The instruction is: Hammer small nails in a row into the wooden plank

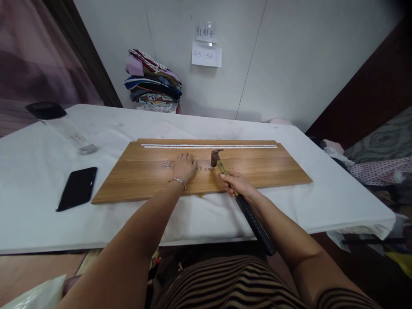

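Observation:
A wooden board (138, 182) lies on the table, with a row of small nails (206, 168) along its middle. My left hand (185, 167) rests palm down on the board, its fingers spread and pointing away from me. Beside its fingers, to the left, is a small pile of loose nails (167, 164). In my right hand (238, 183) is a claw hammer (222, 168), gripped partway along the handle. The hammer's rusty head is above the board, just right of the nail row. Whatever lies under my left palm is hidden.
A white cloth covers the table (322, 206). Left of the board are a black tablet or phone (77, 188) and a clear bottle with a dark lid (69, 128). Folded clothes (154, 83) are stacked by the wall. Two white strips (209, 146) run along the board's far side.

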